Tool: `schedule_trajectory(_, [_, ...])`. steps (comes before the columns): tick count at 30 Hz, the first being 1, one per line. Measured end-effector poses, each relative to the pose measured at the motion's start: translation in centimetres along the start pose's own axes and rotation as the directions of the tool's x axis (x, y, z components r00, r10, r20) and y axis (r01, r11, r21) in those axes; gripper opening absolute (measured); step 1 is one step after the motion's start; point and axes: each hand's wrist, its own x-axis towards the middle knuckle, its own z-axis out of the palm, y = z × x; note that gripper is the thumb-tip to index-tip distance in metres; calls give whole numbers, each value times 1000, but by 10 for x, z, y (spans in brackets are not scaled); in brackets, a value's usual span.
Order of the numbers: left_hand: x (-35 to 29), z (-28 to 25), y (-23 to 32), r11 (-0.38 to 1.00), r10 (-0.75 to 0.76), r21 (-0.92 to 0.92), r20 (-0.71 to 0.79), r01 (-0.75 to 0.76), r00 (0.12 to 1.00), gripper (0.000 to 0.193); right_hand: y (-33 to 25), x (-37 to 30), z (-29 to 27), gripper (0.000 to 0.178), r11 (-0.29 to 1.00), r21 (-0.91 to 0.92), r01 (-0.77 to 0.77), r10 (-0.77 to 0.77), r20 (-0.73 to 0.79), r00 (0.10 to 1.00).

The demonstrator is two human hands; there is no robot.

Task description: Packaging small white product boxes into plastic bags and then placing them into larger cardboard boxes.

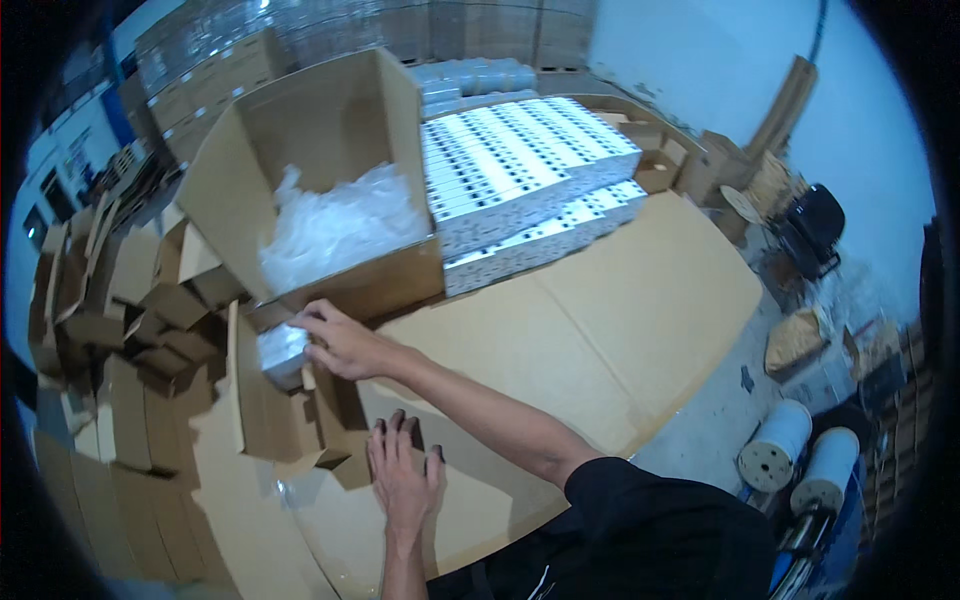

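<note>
The right hand (345, 342) has a shiny silver block (282, 352) in its grip, at the open top of a small brown box (262, 420). The left hand (402, 475) rests on the bench (640, 310), fingers apart. A big open box (375, 285) holds crumpled clear plastic (340, 225). Right beside it sit piles of white boxes (520, 165). Two white spools (778, 445) are low at the right.
</note>
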Motion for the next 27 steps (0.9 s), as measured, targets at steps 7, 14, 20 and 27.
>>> schedule_trajectory(7, [75,24,-15,997,-4,72,-90,11,996,46,1,-77,-106,20,987,-98,-128,130,14,991])
schedule_trajectory(14, [140,36,-46,997,44,-60,-133,-52,990,34,23,-143,-230,16,920,-252,-300,227,-280,933])
schedule_trajectory(20, [148,41,-47,997,37,-66,-110,-44,993,32,32,-147,-295,26,780,-344,-523,266,-574,774])
schedule_trajectory(27, [147,41,-49,998,58,-26,-106,-61,993,33,49,-133,-320,50,483,-675,-557,-30,-649,760])
